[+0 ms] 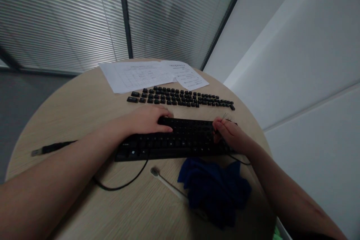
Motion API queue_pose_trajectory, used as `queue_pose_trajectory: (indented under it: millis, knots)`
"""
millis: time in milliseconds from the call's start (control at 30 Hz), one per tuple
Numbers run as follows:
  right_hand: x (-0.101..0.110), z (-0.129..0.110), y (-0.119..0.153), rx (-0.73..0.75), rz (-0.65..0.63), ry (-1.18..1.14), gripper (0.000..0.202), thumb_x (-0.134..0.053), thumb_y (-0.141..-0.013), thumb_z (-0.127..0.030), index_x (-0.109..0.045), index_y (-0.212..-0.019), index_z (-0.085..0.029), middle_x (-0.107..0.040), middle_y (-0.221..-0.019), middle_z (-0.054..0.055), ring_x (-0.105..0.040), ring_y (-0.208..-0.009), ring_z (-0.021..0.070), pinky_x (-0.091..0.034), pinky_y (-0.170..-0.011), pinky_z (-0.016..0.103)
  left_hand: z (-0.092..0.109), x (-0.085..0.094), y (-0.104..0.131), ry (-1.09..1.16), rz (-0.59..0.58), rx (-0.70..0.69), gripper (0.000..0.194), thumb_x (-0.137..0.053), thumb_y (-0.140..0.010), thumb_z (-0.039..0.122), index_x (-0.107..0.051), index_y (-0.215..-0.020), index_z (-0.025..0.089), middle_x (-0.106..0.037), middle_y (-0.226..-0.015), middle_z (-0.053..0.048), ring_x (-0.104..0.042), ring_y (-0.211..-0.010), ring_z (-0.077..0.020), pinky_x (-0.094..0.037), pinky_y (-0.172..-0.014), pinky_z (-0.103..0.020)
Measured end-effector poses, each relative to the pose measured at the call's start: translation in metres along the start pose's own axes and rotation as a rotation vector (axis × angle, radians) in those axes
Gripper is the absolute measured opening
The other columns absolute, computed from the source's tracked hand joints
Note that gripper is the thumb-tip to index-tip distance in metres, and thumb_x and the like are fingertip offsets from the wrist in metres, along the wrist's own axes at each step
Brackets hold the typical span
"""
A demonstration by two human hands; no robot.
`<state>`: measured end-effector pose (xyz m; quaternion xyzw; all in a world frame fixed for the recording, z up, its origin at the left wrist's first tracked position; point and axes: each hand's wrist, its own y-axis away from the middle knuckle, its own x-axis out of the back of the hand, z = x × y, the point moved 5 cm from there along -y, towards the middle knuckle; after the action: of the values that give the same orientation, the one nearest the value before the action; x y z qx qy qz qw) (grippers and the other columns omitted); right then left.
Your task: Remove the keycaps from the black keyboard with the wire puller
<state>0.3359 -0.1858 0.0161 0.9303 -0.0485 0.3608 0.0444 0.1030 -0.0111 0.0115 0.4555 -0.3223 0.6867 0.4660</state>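
The left hand point(148, 119) and its forearm are hiding the upper left part of the black keyboard point(177, 144), while the right hand point(230, 132) is covering part of its right end. Both forearms are running out of view at the lower edges. Dim light is making the keyboard's darker areas hard to read, and the print on the papers point(140, 75) at the far side is showing too small to make out. A dark cable point(123, 186) is passing beneath the left forearm, with a USB plug point(39, 151) lying beyond it. The round table point(81, 101) is bearing everything, including rows of loose keycaps point(182, 103) between papers and keyboard. The keyboard is lying under both hands: the left is resting at its far edge, thumb spread from the fingers, and the right is pinching a thin wire piece point(224, 116) above its right part, the lower end hidden. Nearer, a brush point(168, 185) is lying with its handle end reaching a crumpled blue cloth point(215, 191).
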Motion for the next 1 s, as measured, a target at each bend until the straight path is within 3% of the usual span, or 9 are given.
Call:
queue_pose_trajectory:
  millis: [133, 333, 533, 867, 1000]
  knots:
    - [-0.003, 0.003, 0.006, 0.015, 0.069, 0.014, 0.034, -0.041, -0.107, -0.047, -0.053, -0.084, -0.025, -0.062, -0.067, -0.002, -0.059, -0.061, 0.0176, -0.046, -0.061, 0.029, 0.0, 0.0, 0.0, 0.001, 0.007, -0.011, 0.051, -0.065, -0.088, 0.055, -0.074, -0.124, 0.02, -0.075, -0.124, -0.012, -0.069, -0.111, -0.03, -0.049, -0.095, -0.038]
    - [-0.008, 0.018, 0.017, 0.116, 0.177, 0.127, 0.017, -0.051, -0.1, -0.039, -0.057, -0.097, -0.024, -0.057, -0.067, -0.002, -0.054, -0.06, 0.0183, -0.043, -0.06, 0.03, 0.001, 0.001, 0.001, 0.017, 0.014, -0.012, 0.05, -0.066, -0.088, 0.054, -0.075, -0.122, 0.02, -0.075, -0.122, -0.012, -0.069, -0.109, -0.0303, -0.049, -0.094, -0.039]
    - [-0.011, 0.016, 0.02, 0.213, 0.214, 0.147, 0.013, -0.055, -0.097, -0.036, -0.057, -0.09, -0.025, -0.061, -0.073, 0.001, -0.056, -0.063, 0.0192, -0.044, -0.063, 0.032, 0.001, 0.003, 0.001, 0.025, 0.024, -0.02, 0.05, -0.067, -0.087, 0.055, -0.075, -0.123, 0.022, -0.075, -0.123, -0.011, -0.069, -0.111, -0.0308, -0.048, -0.097, -0.04]
    - [-0.013, 0.039, 0.023, 0.169, 0.282, -0.04, 0.019, -0.055, -0.101, -0.044, -0.057, -0.095, -0.025, -0.063, -0.07, -0.001, -0.057, -0.06, 0.0174, -0.044, -0.06, 0.029, -0.001, 0.001, 0.001, 0.014, -0.001, -0.012, 0.051, -0.066, -0.088, 0.055, -0.074, -0.126, 0.021, -0.074, -0.122, -0.011, -0.069, -0.112, -0.03, -0.048, -0.099, -0.039]
    - [-0.013, 0.037, 0.025, 0.191, 0.32, -0.047, 0.025, -0.056, -0.101, -0.049, -0.056, -0.092, -0.025, -0.062, -0.066, -0.002, -0.056, -0.057, 0.0164, -0.044, -0.059, 0.03, -0.001, 0.001, 0.001, 0.013, 0.0, -0.015, 0.052, -0.065, -0.088, 0.056, -0.073, -0.127, 0.021, -0.074, -0.124, -0.011, -0.069, -0.113, -0.0302, -0.048, -0.099, -0.039]
